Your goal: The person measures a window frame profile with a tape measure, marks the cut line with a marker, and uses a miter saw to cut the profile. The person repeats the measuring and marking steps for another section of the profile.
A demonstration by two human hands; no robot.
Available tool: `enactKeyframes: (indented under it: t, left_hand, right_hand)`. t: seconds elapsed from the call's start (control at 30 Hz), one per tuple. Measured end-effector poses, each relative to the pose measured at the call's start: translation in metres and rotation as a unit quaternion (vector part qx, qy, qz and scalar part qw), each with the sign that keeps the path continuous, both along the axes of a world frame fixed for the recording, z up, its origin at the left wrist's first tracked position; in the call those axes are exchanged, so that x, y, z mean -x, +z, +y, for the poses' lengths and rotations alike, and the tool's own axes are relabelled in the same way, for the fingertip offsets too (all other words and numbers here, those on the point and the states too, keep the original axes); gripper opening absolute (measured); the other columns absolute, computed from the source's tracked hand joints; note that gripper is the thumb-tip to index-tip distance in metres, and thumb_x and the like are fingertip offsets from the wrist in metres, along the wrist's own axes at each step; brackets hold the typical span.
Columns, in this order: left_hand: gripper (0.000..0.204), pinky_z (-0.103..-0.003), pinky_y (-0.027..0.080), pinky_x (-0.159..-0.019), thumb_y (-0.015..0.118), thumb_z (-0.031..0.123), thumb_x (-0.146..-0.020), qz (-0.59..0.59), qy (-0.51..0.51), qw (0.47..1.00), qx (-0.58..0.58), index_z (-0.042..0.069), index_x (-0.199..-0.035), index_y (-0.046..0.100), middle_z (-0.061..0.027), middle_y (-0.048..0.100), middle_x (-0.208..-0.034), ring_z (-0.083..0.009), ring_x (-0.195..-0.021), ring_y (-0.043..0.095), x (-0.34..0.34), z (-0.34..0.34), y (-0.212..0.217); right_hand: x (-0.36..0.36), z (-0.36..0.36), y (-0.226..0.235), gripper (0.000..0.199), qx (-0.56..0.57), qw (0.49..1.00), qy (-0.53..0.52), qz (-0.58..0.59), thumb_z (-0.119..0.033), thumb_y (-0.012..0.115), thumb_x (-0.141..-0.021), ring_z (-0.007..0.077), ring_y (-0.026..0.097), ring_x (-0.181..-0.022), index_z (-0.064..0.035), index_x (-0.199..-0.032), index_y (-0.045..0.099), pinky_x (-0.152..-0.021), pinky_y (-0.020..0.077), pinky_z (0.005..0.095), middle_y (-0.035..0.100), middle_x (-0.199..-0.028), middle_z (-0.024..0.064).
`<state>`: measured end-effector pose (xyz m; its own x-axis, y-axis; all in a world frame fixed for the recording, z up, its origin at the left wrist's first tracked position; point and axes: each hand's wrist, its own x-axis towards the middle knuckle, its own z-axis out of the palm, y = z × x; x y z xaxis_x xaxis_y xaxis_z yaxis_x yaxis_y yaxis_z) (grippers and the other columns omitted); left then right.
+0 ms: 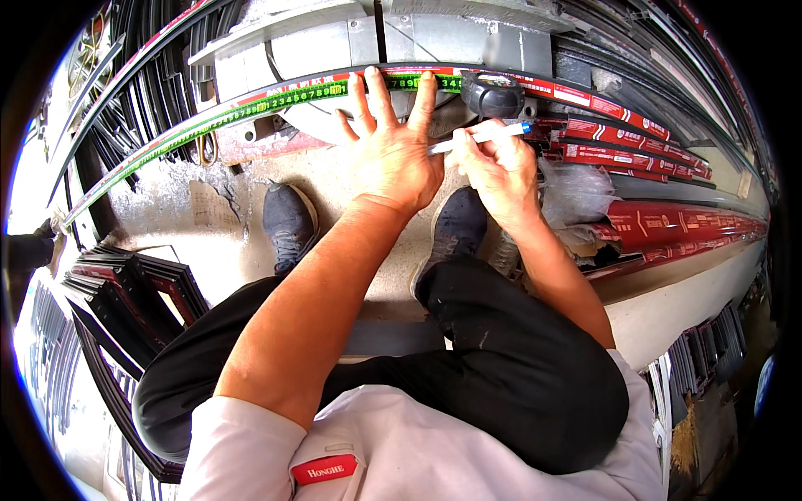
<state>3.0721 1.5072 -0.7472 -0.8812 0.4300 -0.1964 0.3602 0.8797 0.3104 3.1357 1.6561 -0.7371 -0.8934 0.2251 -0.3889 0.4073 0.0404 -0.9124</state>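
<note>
My left hand [386, 150] lies with fingers spread across a green tape measure blade [284, 102], its fingertips on the blade and the long dark profile [585, 99] with red film behind it. To the right of those fingers, the black tape measure case [493, 95] rests against the profile. My right hand [499, 167] pinches a white marker pen [507, 131] with a blue end, just right of my left thumb. The pen's other end points toward my left hand, and its tip is hidden there. The blade runs out along the profile to the far left.
More red-wrapped profiles [635, 154] and a red-wrapped bundle [668, 225] lie at the right, near crumpled clear plastic [576, 196]. Metal machine plates [317, 46] stand beyond the profile. Black frame pieces [125, 301] are stacked at the left. My shoes [290, 224] are on the floor below.
</note>
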Motion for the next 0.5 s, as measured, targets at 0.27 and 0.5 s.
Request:
enactKeyframes:
  t: [0.27,0.5]
  left_hand:
    - [0.092,-0.071,0.015,-0.118,0.069,0.027,-0.077,0.014,0.011,1.0,0.008,0.032,-0.161,0.033,-0.0358,0.015,-0.162,-0.056,-0.152,0.01,0.0,0.003,-0.001]
    - [0.093,-0.072,0.015,-0.117,0.065,0.022,-0.074,0.025,0.003,1.0,-0.002,0.031,-0.161,0.033,-0.0366,0.017,-0.161,-0.0569,-0.151,0.012,0.0,0.004,-0.002]
  right_hand:
    - [-0.025,0.01,-0.021,0.019,0.191,0.956,-0.223,0.006,-0.02,0.065,-0.105,0.0074,0.058,-0.066,-0.0014,-0.105,0.064,-0.057,0.0468,0.0219,0.068,-0.082,0.0053]
    - [-0.059,-0.008,-0.074,0.02,0.106,0.972,-0.191,-0.086,-0.02,0.067,-0.103,0.0062,0.056,-0.061,-0.002,-0.097,0.066,-0.053,0.0466,0.0243,0.069,-0.077,0.0037]
